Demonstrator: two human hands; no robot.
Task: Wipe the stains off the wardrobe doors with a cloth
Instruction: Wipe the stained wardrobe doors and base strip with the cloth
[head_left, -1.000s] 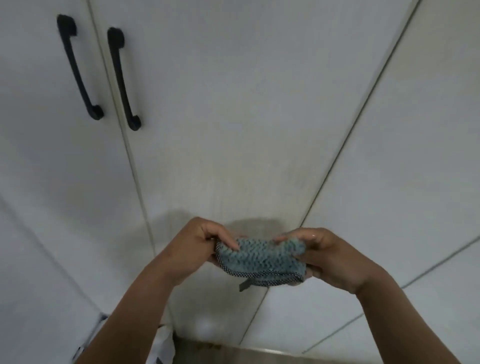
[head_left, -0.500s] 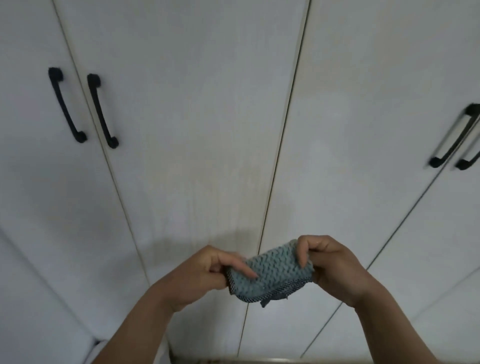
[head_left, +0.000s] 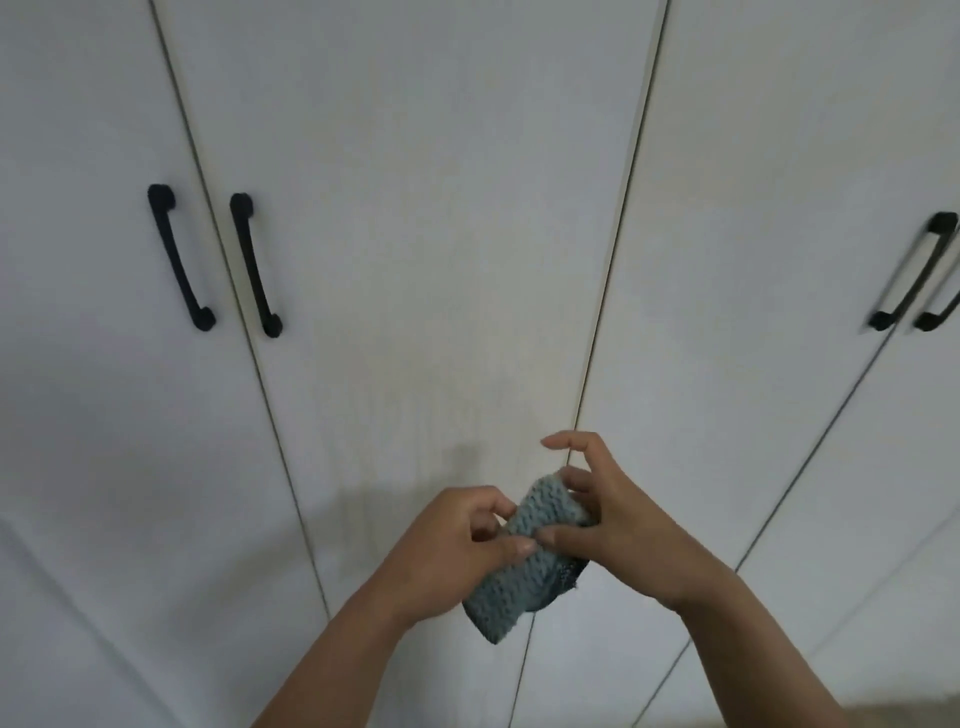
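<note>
A folded grey-blue textured cloth (head_left: 524, 577) hangs between both hands in front of the white wardrobe doors (head_left: 415, 234). My left hand (head_left: 452, 551) grips the cloth's left side with thumb on top. My right hand (head_left: 613, 525) pinches its upper right part between thumb and lower fingers, the index finger raised free. The cloth stands nearly upright, apart from the doors. Faint yellowish streaks show on the middle door (head_left: 467, 395) above the hands.
Two black bar handles (head_left: 179, 257) (head_left: 255, 265) sit either side of the left door gap. Another pair of dark handles (head_left: 914, 270) is at the right edge. A vertical door seam (head_left: 618, 234) runs just above my right hand.
The view has tilted up, showing more of the doors. The cloth has turned from lying flat between the hands to nearly upright, and my right index finger has lifted off it.
</note>
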